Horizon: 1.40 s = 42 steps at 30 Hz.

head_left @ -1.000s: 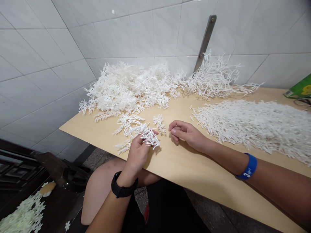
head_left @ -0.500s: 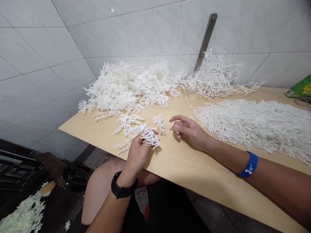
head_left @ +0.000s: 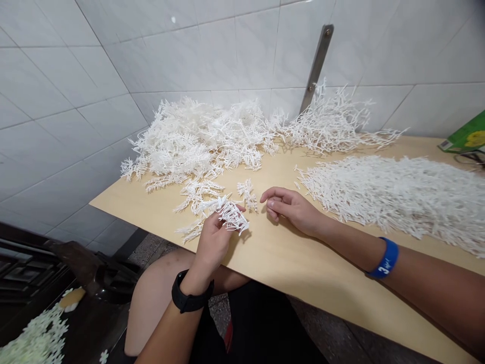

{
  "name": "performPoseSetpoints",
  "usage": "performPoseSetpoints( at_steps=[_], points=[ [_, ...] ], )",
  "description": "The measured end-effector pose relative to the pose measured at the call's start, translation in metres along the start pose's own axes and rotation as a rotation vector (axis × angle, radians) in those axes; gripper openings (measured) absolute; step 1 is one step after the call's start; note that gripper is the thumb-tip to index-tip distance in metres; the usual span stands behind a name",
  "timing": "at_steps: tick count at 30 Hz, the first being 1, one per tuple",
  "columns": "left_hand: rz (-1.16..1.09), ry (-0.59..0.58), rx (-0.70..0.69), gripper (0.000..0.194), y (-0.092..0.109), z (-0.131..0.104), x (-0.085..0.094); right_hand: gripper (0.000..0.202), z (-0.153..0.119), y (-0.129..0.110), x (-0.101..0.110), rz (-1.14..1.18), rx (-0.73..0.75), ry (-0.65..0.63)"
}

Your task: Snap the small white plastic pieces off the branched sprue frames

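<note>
My left hand (head_left: pixel 215 237) is closed around white branched plastic sprigs (head_left: pixel 233 216) near the table's front edge. To its right, my right hand (head_left: pixel 290 208) hovers over the table with its fingers curled; the index finger reaches toward the left and the thumb lies against the other fingers. Whether anything small is in it cannot be made out. A small loose sprig (head_left: pixel 247 195) lies between the two hands. More loose sprigs (head_left: pixel 200 192) rest behind and beside my left hand.
A big heap of white sprigs (head_left: pixel 197 136) stands against the tiled wall, with a thinner bunch (head_left: pixel 329 124) to its right. A flat pile of white pieces (head_left: pixel 401 192) covers the right side of the table (head_left: pixel 265 258). A green box (head_left: pixel 466 136) is at the far right.
My right hand has moved slightly left and down, closer to the small loose sprig. My left hand keeps its hold on the sprigs. The view has shifted a little.
</note>
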State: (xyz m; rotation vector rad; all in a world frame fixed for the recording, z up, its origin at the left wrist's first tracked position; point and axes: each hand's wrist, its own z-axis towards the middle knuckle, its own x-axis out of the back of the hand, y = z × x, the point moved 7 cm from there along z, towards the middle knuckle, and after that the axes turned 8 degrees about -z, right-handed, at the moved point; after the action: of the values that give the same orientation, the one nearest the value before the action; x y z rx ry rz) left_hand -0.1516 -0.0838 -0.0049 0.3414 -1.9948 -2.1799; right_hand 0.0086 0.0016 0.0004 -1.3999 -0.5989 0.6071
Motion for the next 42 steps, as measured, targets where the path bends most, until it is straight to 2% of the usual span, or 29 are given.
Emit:
performPoseSetpoints(
  at_steps=[6,13,23,31,35,39,42],
  points=[
    [-0.028,-0.003,-0.024,0.023,0.001,0.001,-0.001,0.024,-0.002,-0.005,-0.007,-0.151,0.009,-0.049],
    [0.005,-0.004,-0.025,0.024,0.007,0.0,-0.004,0.02,-0.01,-0.011,-0.02,-0.463,0.089,-0.116],
    [0.112,-0.104,-0.022,0.018,0.017,-0.002,-0.018,0.023,-0.01,-0.01,-0.024,-0.483,0.087,-0.13],
    [0.25,-0.151,-0.03,0.016,0.011,-0.004,-0.024,0.019,-0.011,-0.016,-0.022,-0.552,0.148,-0.077],
    [0.204,-0.231,-0.088,0.028,0.013,-0.005,-0.03,0.018,-0.014,-0.022,-0.023,-0.553,0.237,-0.083],
    [0.27,-0.42,-0.172,0.052,0.018,-0.011,-0.04,0.014,-0.023,-0.026,-0.036,-0.585,0.376,-0.14],
    [0.32,-0.49,-0.188,0.053,0.021,-0.015,-0.042,0.015,-0.026,-0.027,-0.046,-0.617,0.412,-0.196]
  ],
)
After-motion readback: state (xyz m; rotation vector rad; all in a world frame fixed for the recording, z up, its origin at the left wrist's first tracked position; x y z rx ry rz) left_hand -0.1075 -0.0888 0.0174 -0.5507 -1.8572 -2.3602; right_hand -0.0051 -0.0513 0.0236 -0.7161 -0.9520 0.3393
